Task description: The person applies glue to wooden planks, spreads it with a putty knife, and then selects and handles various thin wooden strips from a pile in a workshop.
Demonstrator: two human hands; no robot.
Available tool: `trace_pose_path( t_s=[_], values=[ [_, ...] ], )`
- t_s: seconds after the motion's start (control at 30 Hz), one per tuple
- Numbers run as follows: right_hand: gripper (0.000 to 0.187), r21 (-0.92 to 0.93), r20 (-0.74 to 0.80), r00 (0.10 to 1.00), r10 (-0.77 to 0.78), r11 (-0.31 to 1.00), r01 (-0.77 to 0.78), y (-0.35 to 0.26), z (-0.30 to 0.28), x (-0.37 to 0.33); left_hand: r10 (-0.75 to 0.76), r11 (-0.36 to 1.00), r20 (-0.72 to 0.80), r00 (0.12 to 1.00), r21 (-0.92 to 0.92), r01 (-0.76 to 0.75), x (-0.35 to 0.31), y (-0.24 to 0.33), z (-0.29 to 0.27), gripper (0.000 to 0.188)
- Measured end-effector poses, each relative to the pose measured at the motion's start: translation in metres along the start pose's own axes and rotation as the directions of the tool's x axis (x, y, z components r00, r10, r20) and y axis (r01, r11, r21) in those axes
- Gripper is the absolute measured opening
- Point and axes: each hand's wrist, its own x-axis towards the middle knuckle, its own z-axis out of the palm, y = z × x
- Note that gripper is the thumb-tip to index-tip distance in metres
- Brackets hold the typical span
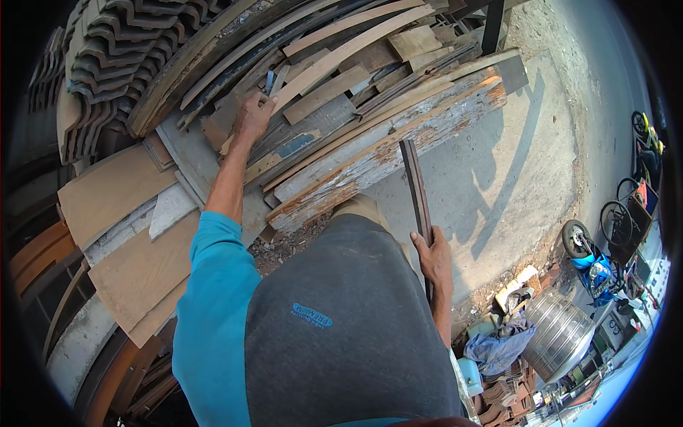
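Note:
My right hand (434,260) is closed around a long, narrow dark strip (416,188), apparently wood with a groove along it. The strip points away from me, its far end beside a thick, weathered plank (398,153) with peeling white paint. Out over the pile of loose boards, my left hand (254,114) has its fingers bent and pressed together. A short narrow wooden strip (279,80) and a small bluish piece (269,80) stick up just past its fingertips; what it grips is partly hidden. Pale long planks (341,51) lie right of that hand.
Stacked roof tiles (124,60) rise at the far left. Wide plywood sheets (117,192) lie left of my arm. On the right stand a dented metal drum (558,334), bundled cloth (498,349), a blue motorcycle (594,267) and a bicycle (616,222) by the road.

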Motion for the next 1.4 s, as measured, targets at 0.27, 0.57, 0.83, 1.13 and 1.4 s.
trace_pose_path(
  t_s=[0.27, 0.57, 0.83, 1.13, 1.4],
  values=[
    [0.059, 0.092, -0.115, 0.989, -0.090, 0.991, 0.101, 0.019, 0.004, 0.001, 0.013, 0.974, 0.192, 0.981, -0.225, 0.031, -0.063, 0.013, 0.032, 0.065],
    [0.060, 0.251, -0.308, 0.922, -0.236, 0.914, 0.317, -0.009, -0.011, -0.013, 0.001, 0.915, 0.425, 0.905, -0.365, 0.171, -0.157, 0.052, 0.087, 0.056],
    [0.054, 0.351, -0.311, 0.908, -0.280, 0.854, 0.384, -0.024, -0.023, -0.028, 0.142, 0.822, 0.649, 0.748, -0.498, 0.276, -0.205, 0.075, 0.084, 0.061],
    [0.050, -0.032, -0.250, 0.946, -0.206, 0.978, 0.205, 0.001, 0.004, -0.017, 0.264, 0.780, 0.688, 0.676, -0.564, 0.270, -0.228, 0.102, 0.071, 0.070],
    [0.055, 0.130, -0.333, 0.877, -0.347, 0.904, 0.407, 0.014, 0.004, -0.032, 0.235, 0.861, 0.736, 0.634, -0.461, 0.216, -0.227, 0.105, 0.061, 0.053]
  ],
)
